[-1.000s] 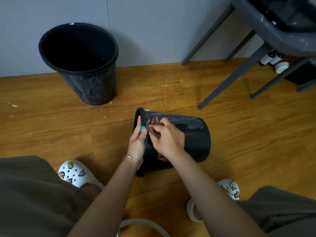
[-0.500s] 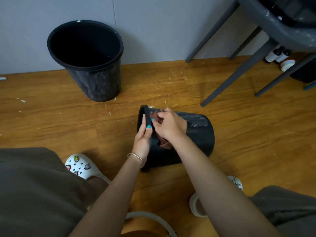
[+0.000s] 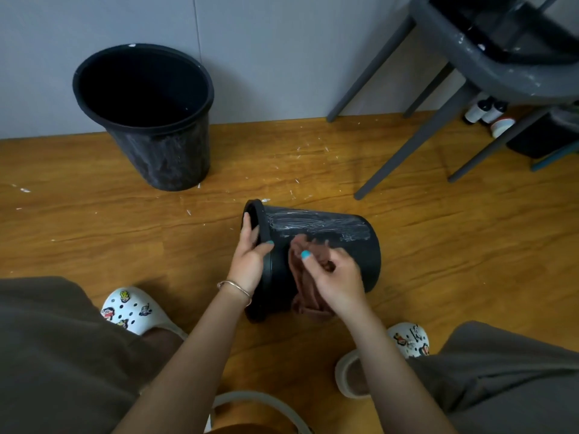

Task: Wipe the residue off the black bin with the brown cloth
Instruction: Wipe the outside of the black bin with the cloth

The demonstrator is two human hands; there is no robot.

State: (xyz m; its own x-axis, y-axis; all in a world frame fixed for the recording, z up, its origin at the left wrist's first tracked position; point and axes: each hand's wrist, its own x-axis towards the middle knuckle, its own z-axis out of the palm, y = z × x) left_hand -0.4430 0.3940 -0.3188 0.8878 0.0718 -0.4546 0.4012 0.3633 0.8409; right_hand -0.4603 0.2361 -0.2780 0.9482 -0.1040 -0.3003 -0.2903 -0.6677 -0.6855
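From the head camera, the black bin (image 3: 329, 245) lies on its side on the wooden floor (image 3: 94, 233), its open mouth turned to the left and its base to the right, directly in front of the crouching person. White streaks of residue (image 3: 310, 225) run across the upper part of its wall. The left hand (image 3: 250, 258) grips the rim, fingers hooked inside the mouth and the thumb lying across the outside of the rim. The right hand (image 3: 336, 277) pinches the brown cloth (image 3: 305, 277) in curled fingers and holds it against the bin's side, just below the streaks; a loose end of the cloth hangs down near the floor.

A second black bin (image 3: 147, 117) stands upright against the grey wall (image 3: 266, 51), well apart at the upper left, with small white flecks scattered on the floor between the two. The legs of a grey chair (image 3: 470, 67) stand at the upper right, and beside them some small bottles (image 3: 484, 112) sit on the floor. A white clog (image 3: 134, 311) with charms shows at the lower left, another (image 3: 407, 339) at the lower right.
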